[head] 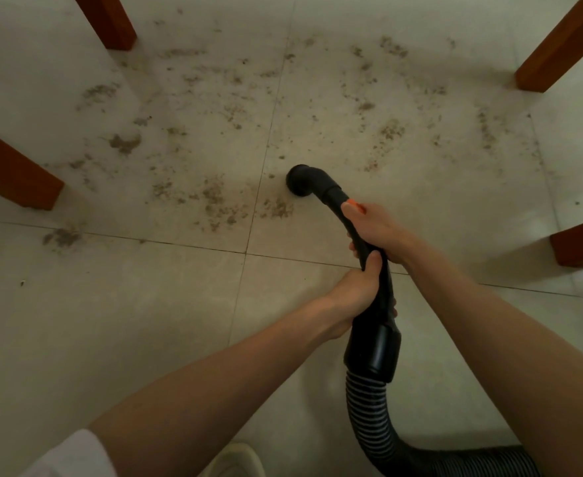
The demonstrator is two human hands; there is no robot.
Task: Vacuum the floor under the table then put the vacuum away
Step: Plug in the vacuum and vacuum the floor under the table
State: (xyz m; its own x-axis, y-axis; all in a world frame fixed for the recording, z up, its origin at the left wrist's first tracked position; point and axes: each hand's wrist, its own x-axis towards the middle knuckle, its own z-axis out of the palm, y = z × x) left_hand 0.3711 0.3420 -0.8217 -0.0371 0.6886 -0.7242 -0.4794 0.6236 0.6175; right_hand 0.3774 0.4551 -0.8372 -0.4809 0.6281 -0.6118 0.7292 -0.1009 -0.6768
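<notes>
The black vacuum pipe [369, 256] is gripped by both hands: the right hand [377, 232] farther along, the left hand [355, 297] nearer. Its bent nozzle [302, 180] is pointed down at the tiled floor [111, 321], just beside crumbs of dirt [278, 208]. Four brown table legs [14, 170] are seen around the dirty patch.

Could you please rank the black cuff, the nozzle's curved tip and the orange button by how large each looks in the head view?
1. Black cuff: largest, though it is also nearest the camera.
2. Curved tip of the nozzle.
3. Orange button: smallest, partly hidden by the right hand.
</notes>
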